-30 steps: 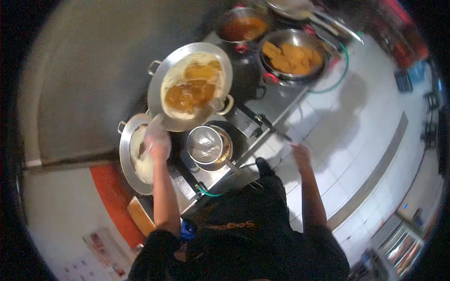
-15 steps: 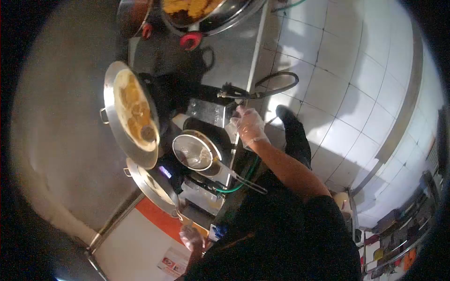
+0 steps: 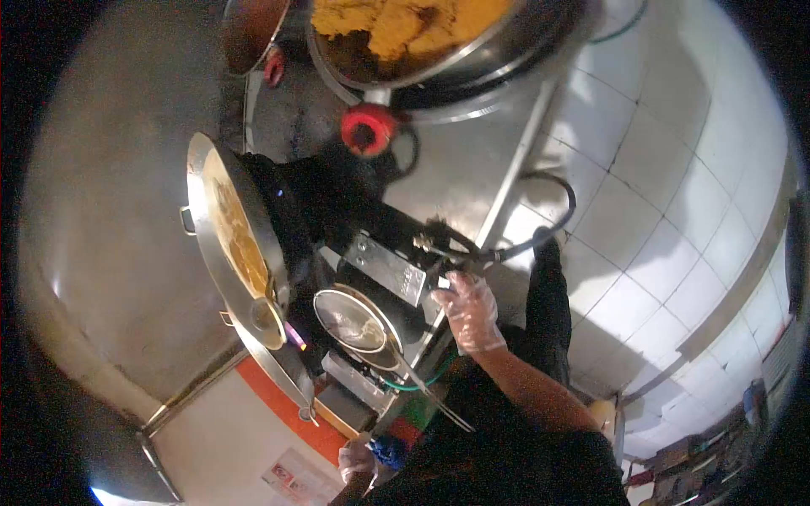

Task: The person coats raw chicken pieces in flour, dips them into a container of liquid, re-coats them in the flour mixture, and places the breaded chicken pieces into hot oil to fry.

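My right hand (image 3: 471, 316), in a clear plastic glove, is at the front of the burner stand (image 3: 384, 268). Its thumb and fingers close round a small knob (image 3: 443, 287) beside the hose fitting. My left hand (image 3: 357, 460), also gloved, is low in the view, fingers curled near a wooden-edged box (image 3: 342, 411) and a blue item (image 3: 388, 451). What it grips, if anything, is hidden. A large wok (image 3: 270, 228) holds yellow-brown food in liquid, and a ladle (image 3: 267, 316) rests at its rim. Between the hands lies a round mesh strainer (image 3: 350, 320), its long handle pointing toward me.
A wide pan of orange-yellow food (image 3: 413, 34) with a red handle grip (image 3: 368, 129) stands to my right. A second wok (image 3: 270, 363) is on my left. The black hose (image 3: 557, 211) loops out over the tiled floor (image 3: 650, 211). A steel wall (image 3: 110, 228) rises behind the woks.
The view has shifted toward my right, so the orange-yellow pan looks larger. My right hand stays at the knob. My left hand stays low beside the wooden-edged box.
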Action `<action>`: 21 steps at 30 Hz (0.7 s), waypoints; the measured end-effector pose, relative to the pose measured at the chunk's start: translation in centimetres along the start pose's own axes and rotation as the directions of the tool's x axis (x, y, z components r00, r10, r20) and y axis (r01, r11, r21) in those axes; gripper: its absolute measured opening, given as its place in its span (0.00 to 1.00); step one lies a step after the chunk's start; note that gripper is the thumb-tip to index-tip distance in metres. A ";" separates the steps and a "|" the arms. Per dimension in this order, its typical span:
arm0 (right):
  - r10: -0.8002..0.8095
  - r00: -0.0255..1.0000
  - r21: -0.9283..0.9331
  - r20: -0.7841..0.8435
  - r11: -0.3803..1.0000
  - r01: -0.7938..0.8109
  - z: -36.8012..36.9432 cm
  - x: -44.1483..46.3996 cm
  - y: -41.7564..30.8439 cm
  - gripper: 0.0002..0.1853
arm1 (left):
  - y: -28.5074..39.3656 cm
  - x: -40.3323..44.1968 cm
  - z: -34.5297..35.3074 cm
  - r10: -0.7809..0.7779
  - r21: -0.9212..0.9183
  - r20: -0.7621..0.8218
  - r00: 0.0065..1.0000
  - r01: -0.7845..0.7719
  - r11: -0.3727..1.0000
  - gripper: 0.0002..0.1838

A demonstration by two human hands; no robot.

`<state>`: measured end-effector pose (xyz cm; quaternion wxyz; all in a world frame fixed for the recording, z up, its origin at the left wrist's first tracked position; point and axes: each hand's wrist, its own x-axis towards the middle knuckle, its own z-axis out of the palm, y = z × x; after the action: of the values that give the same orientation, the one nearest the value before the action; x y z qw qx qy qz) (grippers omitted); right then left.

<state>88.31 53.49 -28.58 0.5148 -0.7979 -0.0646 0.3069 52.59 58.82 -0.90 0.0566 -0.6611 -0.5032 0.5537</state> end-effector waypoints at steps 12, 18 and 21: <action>0.033 0.999 0.191 0.029 0.981 -0.038 -1.9 1.6 -2.5 0.17 | -2.3 -0.6 7.4 -0.073 -0.467 -0.072 0.995 0.031 0.884 0.11; -0.068 0.995 0.244 -0.067 0.966 0.082 -1.5 1.8 -2.4 0.18 | -1.3 -0.1 7.5 -0.146 -0.543 -0.008 0.989 0.118 0.832 0.11; -0.110 0.994 0.113 0.003 0.988 0.109 -2.1 2.1 -2.7 0.17 | -1.1 -0.4 7.9 -0.172 -0.569 0.016 0.985 0.151 0.808 0.11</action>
<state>91.78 53.94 -26.57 0.5749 -0.7613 -0.0934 0.2849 45.80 55.25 -2.93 -0.0869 -0.6127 -0.6984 0.3596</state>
